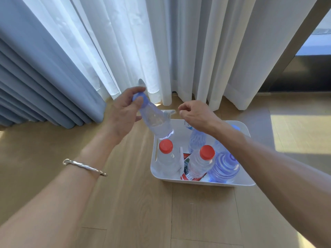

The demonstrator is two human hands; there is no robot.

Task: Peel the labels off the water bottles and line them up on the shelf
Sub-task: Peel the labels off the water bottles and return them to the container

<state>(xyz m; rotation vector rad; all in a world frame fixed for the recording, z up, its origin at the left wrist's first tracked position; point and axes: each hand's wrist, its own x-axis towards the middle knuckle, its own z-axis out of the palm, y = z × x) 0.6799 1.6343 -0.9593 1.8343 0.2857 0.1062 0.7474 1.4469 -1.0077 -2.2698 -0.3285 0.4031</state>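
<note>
While curtains (161, 42) fill the upper half of the frame, a wood floor (134, 203) spreads across the lower half; no shelf is in view. Right of centre on the floor sits a white bin (206, 183). It holds upright red-capped bottles (166, 158) and blue bottles (224, 167), with red-and-white scraps (187, 159) tucked between them, probably labels already peeled.

Just above the bin's upper left corner hangs the bottle (155, 122) being worked on. It is tilted, with its blue cap (140, 99) toward the upper left and its base over the bin. The left hand (123, 113) grips it at the cap and neck. The right hand (195, 113) is just to its right with fingers curled. A pale label (168, 112) sticks out from the bottle's side toward those fingers, but I cannot tell whether they pinch its end.

The bottle looks thin-walled and water-filled, so likely weighty and easily dented. The stiff neck is the safer hold. The film will probably tear, so it should be pulled from its free edge.
</note>
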